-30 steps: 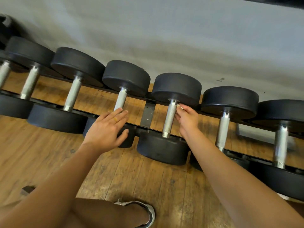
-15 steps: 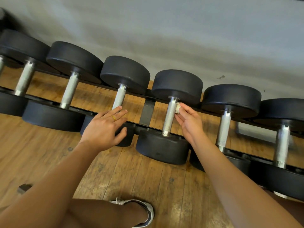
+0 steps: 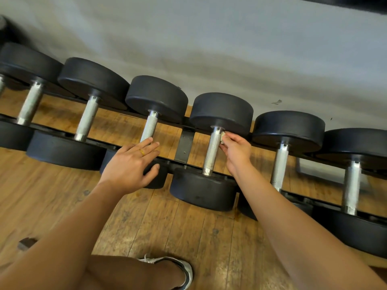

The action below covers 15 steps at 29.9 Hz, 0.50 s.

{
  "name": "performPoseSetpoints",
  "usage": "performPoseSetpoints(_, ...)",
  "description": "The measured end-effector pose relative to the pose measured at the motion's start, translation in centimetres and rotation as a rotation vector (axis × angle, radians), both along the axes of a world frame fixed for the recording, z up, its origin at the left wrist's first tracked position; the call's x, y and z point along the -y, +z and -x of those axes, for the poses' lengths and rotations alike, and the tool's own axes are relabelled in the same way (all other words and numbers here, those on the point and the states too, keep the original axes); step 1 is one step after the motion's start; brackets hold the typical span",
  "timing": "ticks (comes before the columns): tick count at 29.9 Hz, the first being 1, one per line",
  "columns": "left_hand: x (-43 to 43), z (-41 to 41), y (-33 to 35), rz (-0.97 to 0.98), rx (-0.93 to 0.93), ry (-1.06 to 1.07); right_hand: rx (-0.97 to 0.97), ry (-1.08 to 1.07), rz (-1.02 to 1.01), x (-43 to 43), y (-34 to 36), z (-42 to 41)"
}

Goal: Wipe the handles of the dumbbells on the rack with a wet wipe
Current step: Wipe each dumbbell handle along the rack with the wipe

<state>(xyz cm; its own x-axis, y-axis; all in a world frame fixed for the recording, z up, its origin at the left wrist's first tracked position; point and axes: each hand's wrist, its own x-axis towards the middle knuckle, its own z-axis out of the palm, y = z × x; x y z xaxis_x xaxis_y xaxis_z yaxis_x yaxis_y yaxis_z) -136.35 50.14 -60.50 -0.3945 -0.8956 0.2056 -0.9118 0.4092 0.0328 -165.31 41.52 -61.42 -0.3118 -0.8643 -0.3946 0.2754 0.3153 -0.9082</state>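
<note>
Head view: the right hand point(image 3: 234, 151) pinches a small crumpled white wet wipe point(image 3: 222, 137) against the far end of a knurled silver dumbbell handle point(image 3: 212, 151), mid-row on the low black metal rack point(image 3: 184, 145). The left hand point(image 3: 129, 164), fingers straight and loosely spread and holding nothing, lies over the near end of the black round-headed dumbbell point(image 3: 157, 97) just left. A worn wooden plank floor point(image 3: 167, 227) runs underneath.

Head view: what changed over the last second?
Almost nothing. The right hand stays at the far end of the handle, pinching the wet wipe against it; slightly more wipe shows. The left hand still rests flat on the neighbouring dumbbell. No dumbbell moved.
</note>
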Motion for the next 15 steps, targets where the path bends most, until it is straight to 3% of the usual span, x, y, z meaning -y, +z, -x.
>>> performPoseSetpoints(11, -0.2, -0.1, -0.6, 0.081, -0.008, -0.029, -0.318, 0.168, 0.026, -1.8, -1.1, 1.1)
performPoseSetpoints(15, -0.8, -0.8, -1.1, 0.093, 0.136, -0.167, -0.248, 0.070, 0.021, 0.3, 0.0, 0.9)
